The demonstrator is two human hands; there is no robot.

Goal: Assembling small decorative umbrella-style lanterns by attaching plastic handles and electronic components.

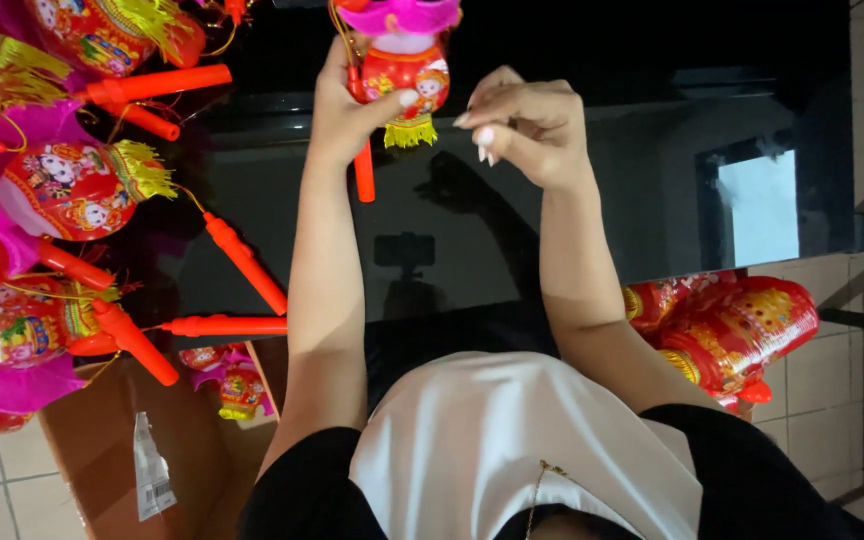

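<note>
At the top middle of the frame, the person's left hand [344, 105] is closed around a small red toy lantern [404, 72] and its orange stick handle [363, 165]. The thumb presses on the front of the lantern, and the stick hangs down below the hand. The lantern has a bright pink top and a yellow fringe [411, 132] at the bottom. Just beside it, to the right, the right hand [524, 125] has its fingers curled in and pinched together near the lantern, but it is hard to tell if it holds anything. Both arms reach up over a shiny black tabletop [652, 180] that fills the middle of the frame. At the upper left and left side of the frame, a pile of the same red lanterns [77, 190] lies on the tabletop, with pink parts, yellow fringes and orange sticks [244, 262] pointing many ways. At the lower left, an open brown cardboard box [102, 450] sits on the tiled floor, with another little lantern [237, 385] inside it. At the right side, below the tabletop edge, there is a bunch of red and gold packed lanterns [727, 330]. The person wears a white top [512, 440] with black sleeves at the bottom of the frame.
</note>
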